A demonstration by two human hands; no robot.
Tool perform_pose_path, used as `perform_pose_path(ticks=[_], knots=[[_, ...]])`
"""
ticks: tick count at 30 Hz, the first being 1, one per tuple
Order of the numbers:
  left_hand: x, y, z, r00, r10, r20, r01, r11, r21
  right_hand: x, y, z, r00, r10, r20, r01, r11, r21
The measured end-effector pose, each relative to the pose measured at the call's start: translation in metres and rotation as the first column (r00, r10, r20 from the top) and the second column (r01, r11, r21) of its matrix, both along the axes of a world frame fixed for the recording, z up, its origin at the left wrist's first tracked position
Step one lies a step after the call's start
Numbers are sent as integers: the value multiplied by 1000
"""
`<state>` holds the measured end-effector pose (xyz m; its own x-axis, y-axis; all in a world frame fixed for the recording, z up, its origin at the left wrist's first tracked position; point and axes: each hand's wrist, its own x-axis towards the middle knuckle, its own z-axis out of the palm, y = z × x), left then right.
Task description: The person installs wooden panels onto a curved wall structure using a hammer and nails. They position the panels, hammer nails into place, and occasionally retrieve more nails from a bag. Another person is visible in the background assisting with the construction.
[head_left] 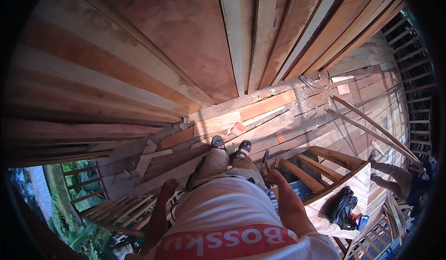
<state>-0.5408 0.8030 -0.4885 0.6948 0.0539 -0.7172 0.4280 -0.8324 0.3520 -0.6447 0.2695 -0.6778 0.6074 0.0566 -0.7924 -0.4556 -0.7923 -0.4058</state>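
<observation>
My right hand (275, 177) is wrapped round a hammer (267, 161) at my right side, its dark head pointing up and away from me. Down at my left side, my left hand (169, 187) is closed; its fingers are curled, and whatever they may hold is hidden or too small to make out. Ahead of my feet, loose boards (269, 105) and a small reddish offcut (239, 129) lie on the plank floor (316, 106). Beyond them rises a wall of upright planks (181, 37).
To my right is a slatted wooden frame (320, 167) beside an opening, with a black plastic bag (341, 206) on a board. Two long strips (371, 125) lean farther right, near another person (395, 178). A slatted railing (123, 211) borders my left.
</observation>
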Motion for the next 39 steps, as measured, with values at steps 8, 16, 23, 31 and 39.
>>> perform_pose_path(ticks=[8, 16, 23, 31, 39], knots=[[5, 1, -5, 992, 31, 120, -15, 991, -130, -5, -11, -14, 982, 184, -28, -183, 982, 38], [27, 24, 3, 978, 170, 120, -152, 978, -146, 29, 27, 15, 976, -193, -97, 194, 981, 2], [4, 103, -33, 985, 150, 89, -138, 981, -135, 47, 79, 18, 904, 423, -54, -426, 887, -178], [-55, 219, -147, 985, -106, 138, 123, 985, -124, 123, 191, 145, 937, 41, -347, -78, 992, -95], [76, 241, -47, 960, 179, 214, -164, 983, -84, 117, 262, 172, 935, -304, -181, 296, 953, -71]])
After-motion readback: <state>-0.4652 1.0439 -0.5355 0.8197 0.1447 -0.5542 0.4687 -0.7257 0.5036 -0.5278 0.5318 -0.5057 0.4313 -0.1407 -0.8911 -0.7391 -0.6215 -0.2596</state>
